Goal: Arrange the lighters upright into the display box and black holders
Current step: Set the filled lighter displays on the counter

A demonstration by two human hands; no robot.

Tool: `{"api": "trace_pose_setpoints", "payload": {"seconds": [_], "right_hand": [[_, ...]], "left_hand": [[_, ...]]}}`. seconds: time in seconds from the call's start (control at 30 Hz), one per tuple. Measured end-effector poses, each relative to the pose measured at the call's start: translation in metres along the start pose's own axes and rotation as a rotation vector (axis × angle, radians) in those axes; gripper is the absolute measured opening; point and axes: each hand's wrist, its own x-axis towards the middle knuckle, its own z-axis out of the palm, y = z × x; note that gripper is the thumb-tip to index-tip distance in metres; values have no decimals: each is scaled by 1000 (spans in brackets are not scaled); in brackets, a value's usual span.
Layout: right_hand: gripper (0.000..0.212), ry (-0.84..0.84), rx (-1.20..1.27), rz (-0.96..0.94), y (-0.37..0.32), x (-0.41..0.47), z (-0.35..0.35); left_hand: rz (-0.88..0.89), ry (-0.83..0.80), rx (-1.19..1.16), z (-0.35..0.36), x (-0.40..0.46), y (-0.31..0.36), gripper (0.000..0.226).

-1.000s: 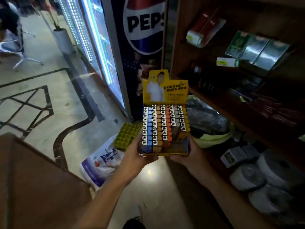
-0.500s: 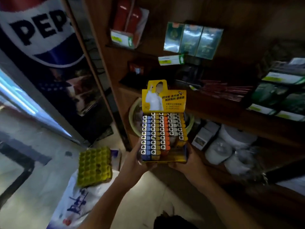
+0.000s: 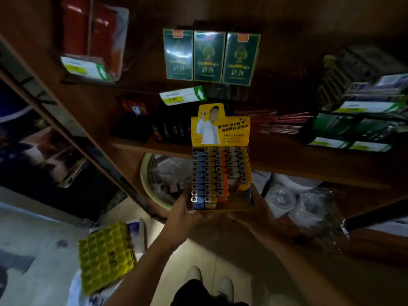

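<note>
Left hand [image 3: 187, 214] & right hand [image 3: 254, 214] grip the near corners of a yellow cardboard display box [image 3: 220, 133], held in the air before a brown wooden shelf [image 3: 154, 146]. Inside, plastic lighters [image 3: 217, 173] w/ metal tops stand upright in blue, yellow, orange, pale rows; near right corner dim. Beyond, glossy green packs [image 3: 209, 56], labels unreadable.

Both hands hold yellow display box [image 3: 220, 131] in front of wooden shelf [image 3: 287, 164]: left hand [image 3: 187, 214] grips near-left corner, right hand [image 3: 254, 212] near-right. Lighters [image 3: 217, 173] stand upright in coloured rows; near-right part unfilled. Green packs [image 3: 209, 56] above, yellow egg tray [image 3: 106, 255] on floor.
</note>
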Motion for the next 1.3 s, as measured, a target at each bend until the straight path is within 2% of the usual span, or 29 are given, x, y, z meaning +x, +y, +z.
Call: {"api": "trace_pose_setpoints", "payload": {"seconds": [0.1,0.23,0.43,0.67,0.8,0.97,1.17,1.3], "right_hand": [[68,22,-5,-66,-14,16,-1],[63,34,40,-67,-25,35,-2],[74,36,94,-28,-21,57,-1],[71,93,101,-26,-15,76,2],[66,129,134,-33,-14,85,3],[77,291,178,11,-11,94,14],[48,433,251,43,6,88,22],[44,461,242,69,9,87,22]], "left_hand": [[13,-37,24,-8,22,9,81],[-8,-45,-1,-12,53,6,79],[-25,-43,19,-12,90,-8,78],[-19,-85,-18,-21,113,-13,85],[18,-77,-78,-21,122,-8,77],[43,88,-72,-16,130,-8,61],[94,139,-56,-12,125,-22,44],[124,183,-25,-15,120,-27,35]]}}
